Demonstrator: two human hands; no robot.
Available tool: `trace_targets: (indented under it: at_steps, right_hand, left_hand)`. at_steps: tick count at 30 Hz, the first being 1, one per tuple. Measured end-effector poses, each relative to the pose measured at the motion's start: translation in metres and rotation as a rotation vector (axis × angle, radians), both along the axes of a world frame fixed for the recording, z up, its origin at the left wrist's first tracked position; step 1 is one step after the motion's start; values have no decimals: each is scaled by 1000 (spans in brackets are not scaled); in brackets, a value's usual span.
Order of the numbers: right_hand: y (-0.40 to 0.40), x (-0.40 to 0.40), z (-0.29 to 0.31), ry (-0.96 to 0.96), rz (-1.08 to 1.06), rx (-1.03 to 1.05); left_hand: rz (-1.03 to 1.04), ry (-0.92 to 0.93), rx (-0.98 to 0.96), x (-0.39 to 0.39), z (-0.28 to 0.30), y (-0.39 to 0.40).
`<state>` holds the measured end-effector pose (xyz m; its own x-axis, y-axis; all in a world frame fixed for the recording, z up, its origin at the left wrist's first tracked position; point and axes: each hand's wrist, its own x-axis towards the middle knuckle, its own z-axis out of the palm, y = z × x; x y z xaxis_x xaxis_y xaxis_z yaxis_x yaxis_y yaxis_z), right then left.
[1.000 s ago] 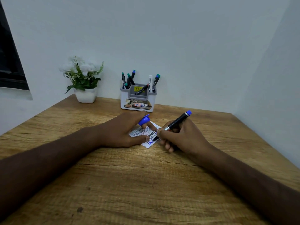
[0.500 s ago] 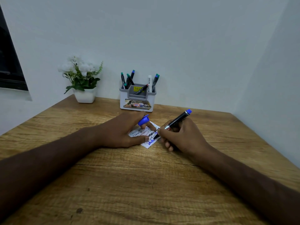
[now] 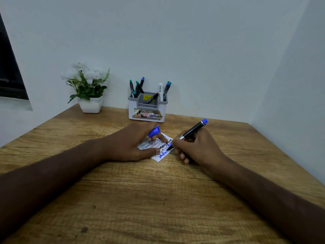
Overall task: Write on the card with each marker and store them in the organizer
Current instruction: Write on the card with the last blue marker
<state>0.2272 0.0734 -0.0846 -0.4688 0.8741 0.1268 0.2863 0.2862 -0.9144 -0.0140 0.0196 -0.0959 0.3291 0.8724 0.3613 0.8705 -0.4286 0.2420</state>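
Pinning the small white scribbled card [image 3: 162,152] at the wooden table's [image 3: 158,199] centre, the left hand [image 3: 130,143] pinches the blue cap [image 3: 154,131] while the right hand [image 3: 195,148] grips the black blue-ended marker [image 3: 190,132], tip writing, grey-white organizer [image 3: 147,110] waiting at twelve o'clock.

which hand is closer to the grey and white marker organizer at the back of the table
Left. The left hand, gripping a blue marker cap, lies just in front of the grey and white plastic organizer. The right hand, holding the black blue-ended marker, sits nearer the person and to the organizer's right.
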Motion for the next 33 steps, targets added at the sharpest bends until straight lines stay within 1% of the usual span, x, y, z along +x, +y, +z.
trace_targets:
  at_steps: [8, 13, 16, 20, 25, 28, 33]
  right_hand:
    - [3, 0, 0, 1, -58, -1]
    - [6, 1, 1, -7, -62, 14]
    - [9, 2, 2, 26, -62, 16]
    - [13, 5, 1, -22, -86, 91]
    - [17, 5, 0, -66, -40, 81]
    - [16, 5, 1, -60, -19, 86]
    - [16, 6, 1, -56, -69, 115]
  left_hand:
    - [22, 5, -19, 0, 0, -1]
    - [-1, -8, -18, -1, 0, 0]
    - [-12, -8, -19, -1, 1, -1]
    - [-19, -18, -16, -1, 1, -2]
    - [-17, -11, -17, -2, -1, 0]
    - [-24, -18, -7, -1, 0, 0]
    - [6, -5, -7, -1, -1, 0]
